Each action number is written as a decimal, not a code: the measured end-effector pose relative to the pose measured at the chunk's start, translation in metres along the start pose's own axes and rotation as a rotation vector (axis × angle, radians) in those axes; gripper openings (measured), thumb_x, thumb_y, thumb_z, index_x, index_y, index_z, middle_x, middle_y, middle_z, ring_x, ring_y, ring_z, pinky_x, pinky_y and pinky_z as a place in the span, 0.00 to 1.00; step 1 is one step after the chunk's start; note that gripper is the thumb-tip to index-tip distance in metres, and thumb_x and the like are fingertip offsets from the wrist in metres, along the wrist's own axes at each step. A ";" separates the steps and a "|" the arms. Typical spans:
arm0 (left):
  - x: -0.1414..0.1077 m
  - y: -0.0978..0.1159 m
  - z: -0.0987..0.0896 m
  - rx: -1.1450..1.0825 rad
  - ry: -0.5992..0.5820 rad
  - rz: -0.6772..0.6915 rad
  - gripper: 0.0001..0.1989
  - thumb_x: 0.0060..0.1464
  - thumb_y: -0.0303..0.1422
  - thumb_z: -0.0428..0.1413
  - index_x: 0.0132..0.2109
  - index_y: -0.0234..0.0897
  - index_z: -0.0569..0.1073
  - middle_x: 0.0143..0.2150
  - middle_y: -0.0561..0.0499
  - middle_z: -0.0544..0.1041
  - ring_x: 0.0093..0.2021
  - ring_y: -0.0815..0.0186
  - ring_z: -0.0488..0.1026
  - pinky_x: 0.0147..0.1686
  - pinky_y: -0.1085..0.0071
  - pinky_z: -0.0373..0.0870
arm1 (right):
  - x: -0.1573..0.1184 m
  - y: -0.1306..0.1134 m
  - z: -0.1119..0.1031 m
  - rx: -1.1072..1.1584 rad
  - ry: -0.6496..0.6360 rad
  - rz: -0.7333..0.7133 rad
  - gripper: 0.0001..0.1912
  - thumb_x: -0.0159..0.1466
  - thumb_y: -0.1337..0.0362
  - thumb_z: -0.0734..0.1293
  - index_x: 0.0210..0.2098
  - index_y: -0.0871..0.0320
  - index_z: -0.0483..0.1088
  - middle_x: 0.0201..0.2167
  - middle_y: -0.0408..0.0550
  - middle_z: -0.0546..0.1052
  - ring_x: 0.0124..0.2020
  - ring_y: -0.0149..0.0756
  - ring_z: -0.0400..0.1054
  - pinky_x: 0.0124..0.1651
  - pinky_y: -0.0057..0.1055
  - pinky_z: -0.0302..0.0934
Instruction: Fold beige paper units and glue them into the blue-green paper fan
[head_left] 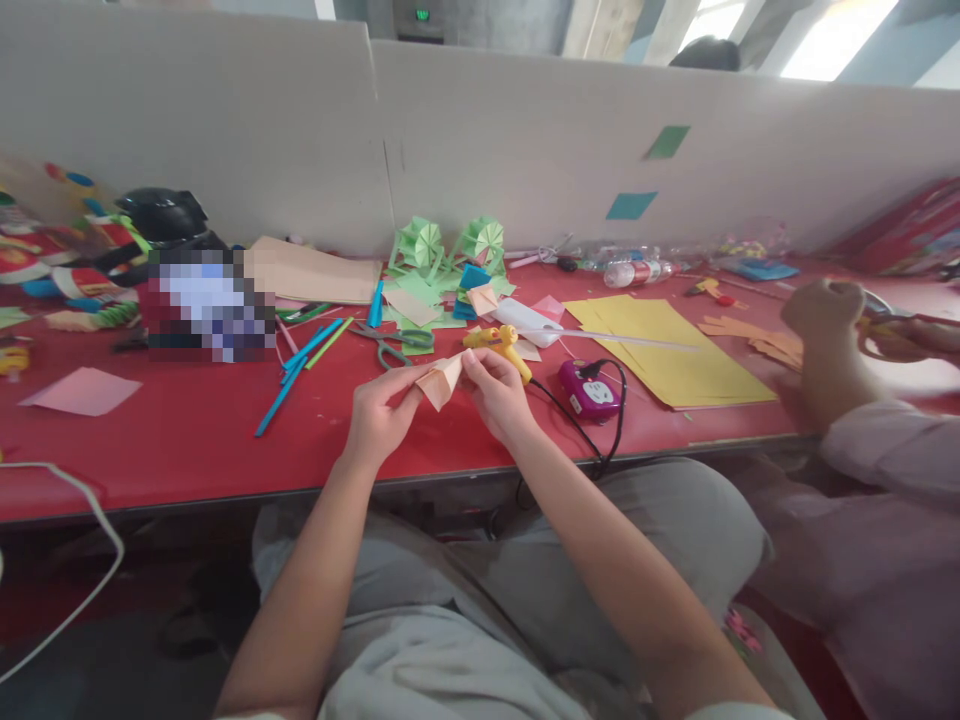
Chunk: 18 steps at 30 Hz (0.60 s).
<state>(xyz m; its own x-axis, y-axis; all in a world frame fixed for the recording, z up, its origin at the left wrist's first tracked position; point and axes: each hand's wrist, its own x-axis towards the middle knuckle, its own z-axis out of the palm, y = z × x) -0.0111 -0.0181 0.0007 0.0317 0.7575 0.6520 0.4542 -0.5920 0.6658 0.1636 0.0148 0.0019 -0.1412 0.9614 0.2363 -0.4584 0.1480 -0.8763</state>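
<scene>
A folded piece of peach paper (441,384) is held just above the table's front part, between my two hands. My left hand (380,415) pinches its left side, thumb below and fingers along the top. At its right edge, my right hand (496,392) grips the paper between thumb and fingers. Right behind my right hand lies a yellow glue gun (504,343) with a black cord. Scissors with grey-green handles (405,342) rest just beyond my left hand. Two green folded-paper shapes (420,245) stand farther back, against the partition.
Yellow paper sheets (667,350) and a purple power socket (590,390) are to the right. Blue paper strips (289,385) and a pink square (84,390) lie left. A co-worker's hands (832,310) hold scissors at far right. A white partition (525,150) closes off the red table's (210,430) back.
</scene>
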 end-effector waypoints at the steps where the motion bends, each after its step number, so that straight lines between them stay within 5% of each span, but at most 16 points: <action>1: 0.000 0.000 0.000 0.000 0.007 -0.024 0.13 0.62 0.36 0.57 0.51 0.43 0.82 0.50 0.47 0.83 0.50 0.57 0.80 0.52 0.65 0.74 | 0.000 0.000 0.000 -0.029 0.009 -0.016 0.16 0.57 0.49 0.75 0.29 0.54 0.75 0.28 0.43 0.73 0.30 0.32 0.65 0.39 0.32 0.65; 8: 0.000 0.003 -0.002 -0.115 0.015 -0.171 0.13 0.59 0.35 0.58 0.48 0.40 0.83 0.48 0.48 0.84 0.49 0.55 0.80 0.50 0.64 0.75 | 0.000 -0.002 0.000 -0.206 0.091 -0.199 0.14 0.56 0.51 0.76 0.28 0.55 0.74 0.41 0.49 0.76 0.46 0.39 0.70 0.47 0.34 0.65; 18: 0.007 0.008 -0.007 -0.468 -0.143 -0.403 0.16 0.55 0.39 0.61 0.47 0.35 0.81 0.47 0.44 0.83 0.48 0.53 0.79 0.45 0.66 0.74 | 0.001 -0.002 -0.001 -0.107 0.075 0.036 0.18 0.52 0.50 0.78 0.34 0.55 0.76 0.31 0.45 0.77 0.33 0.34 0.69 0.36 0.30 0.64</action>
<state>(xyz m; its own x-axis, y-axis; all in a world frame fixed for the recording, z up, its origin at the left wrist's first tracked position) -0.0129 -0.0192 0.0133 0.0724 0.9562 0.2836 0.0184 -0.2856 0.9582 0.1655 0.0157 0.0034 -0.0880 0.9806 0.1753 -0.3571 0.1332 -0.9245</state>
